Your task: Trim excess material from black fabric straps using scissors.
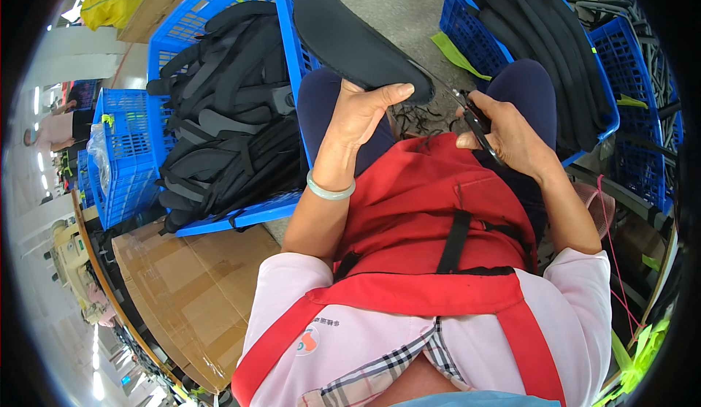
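My left hand is closed on the near end of a curved black padded strap, thumb on top, and the strap stretches up and away past the blue crate. A pale bangle circles that wrist. My right hand is closed around black-handled scissors. Their metal tip points up and left, close to the strap's near end. I cannot make out whether the blades touch the strap. Below the strap end, dark scraps are strewn on the floor between my knees.
A blue crate heaped with black straps stands at my left, behind a cardboard box. Another blue crate at the right holds long black padded pieces. A red apron covers my lap.
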### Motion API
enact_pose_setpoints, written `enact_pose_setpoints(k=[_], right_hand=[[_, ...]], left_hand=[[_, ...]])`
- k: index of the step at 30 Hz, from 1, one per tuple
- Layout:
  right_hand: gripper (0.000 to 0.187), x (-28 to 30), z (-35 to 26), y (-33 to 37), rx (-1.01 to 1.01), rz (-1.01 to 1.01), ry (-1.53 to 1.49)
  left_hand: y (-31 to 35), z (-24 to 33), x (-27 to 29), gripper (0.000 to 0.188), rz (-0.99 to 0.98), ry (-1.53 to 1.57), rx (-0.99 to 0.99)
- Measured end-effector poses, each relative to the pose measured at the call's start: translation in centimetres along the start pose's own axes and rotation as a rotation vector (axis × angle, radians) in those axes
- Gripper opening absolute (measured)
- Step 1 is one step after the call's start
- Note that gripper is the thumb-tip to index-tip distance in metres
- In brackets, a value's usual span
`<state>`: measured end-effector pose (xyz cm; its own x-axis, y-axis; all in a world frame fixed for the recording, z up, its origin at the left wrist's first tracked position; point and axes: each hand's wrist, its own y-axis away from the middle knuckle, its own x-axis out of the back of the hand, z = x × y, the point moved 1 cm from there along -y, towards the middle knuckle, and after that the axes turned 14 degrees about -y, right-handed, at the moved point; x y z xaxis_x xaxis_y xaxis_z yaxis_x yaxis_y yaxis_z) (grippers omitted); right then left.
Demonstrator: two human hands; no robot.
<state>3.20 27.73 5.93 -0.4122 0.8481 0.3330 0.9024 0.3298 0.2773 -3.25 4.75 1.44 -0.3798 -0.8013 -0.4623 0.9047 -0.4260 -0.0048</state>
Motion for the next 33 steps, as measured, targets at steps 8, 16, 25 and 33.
enact_pose_setpoints(k=[8,16,25,33], right_hand=[[0.065,-0.1,0.6,0.3,-0.004,0.028,-0.022],[0.080,-0.2,-0.1,0.2,0.037,-0.034,0.030],[0.067,-0.2,0.6,-0.2,-0.001,-0.036,-0.120],[0.058,-0.1,0.8,-0.2,0.108,-0.048,-0.042]], left_hand=[[0.0,-0.1,-0.2,0.027,0.015,-0.039,0.000],[0.2,-0.1,-0.1,0.028,0.004,-0.058,0.032],[0.1,-0.1,0.1,0.027,-0.019,-0.076,0.015],[0.1,-0.2,0.1,0.027,-0.038,-0.087,0.017]])
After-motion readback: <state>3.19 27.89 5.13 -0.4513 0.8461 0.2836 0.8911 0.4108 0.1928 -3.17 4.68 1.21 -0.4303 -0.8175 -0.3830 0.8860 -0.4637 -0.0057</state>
